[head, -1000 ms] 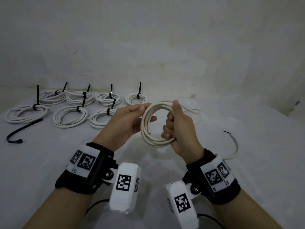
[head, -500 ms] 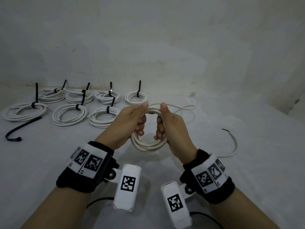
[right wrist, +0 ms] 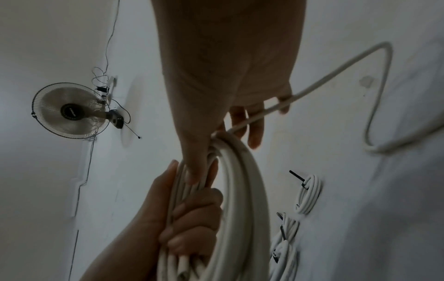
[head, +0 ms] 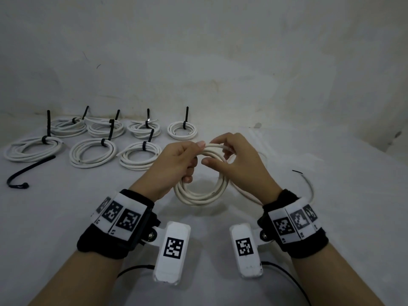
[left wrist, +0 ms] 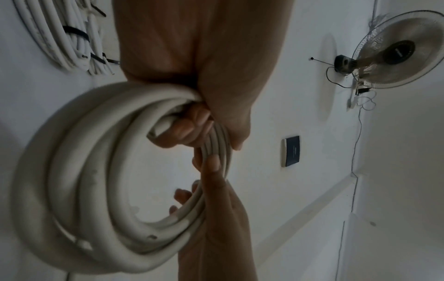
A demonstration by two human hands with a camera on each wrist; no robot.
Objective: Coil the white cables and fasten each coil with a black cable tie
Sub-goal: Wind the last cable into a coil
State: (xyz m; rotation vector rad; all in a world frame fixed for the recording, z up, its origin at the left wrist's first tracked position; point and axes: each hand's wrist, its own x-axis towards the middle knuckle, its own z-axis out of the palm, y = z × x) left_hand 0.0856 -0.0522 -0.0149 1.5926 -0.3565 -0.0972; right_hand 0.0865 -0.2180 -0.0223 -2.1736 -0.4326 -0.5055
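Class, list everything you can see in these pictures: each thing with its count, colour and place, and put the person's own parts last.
Tied coils: seven, white, each with a black tie, far left of the table.
Loose cable tie: one, black, table's left edge.
Coil in hand: one, white, untied, centre.
Free cable tail: white, trailing right.
Table: white.
Fan: one, on the wall.
Wall plate: one, dark.
Wrist cameras: two, white, black markers.
Left hand: grips the coil.
Right hand: feeds cable on.
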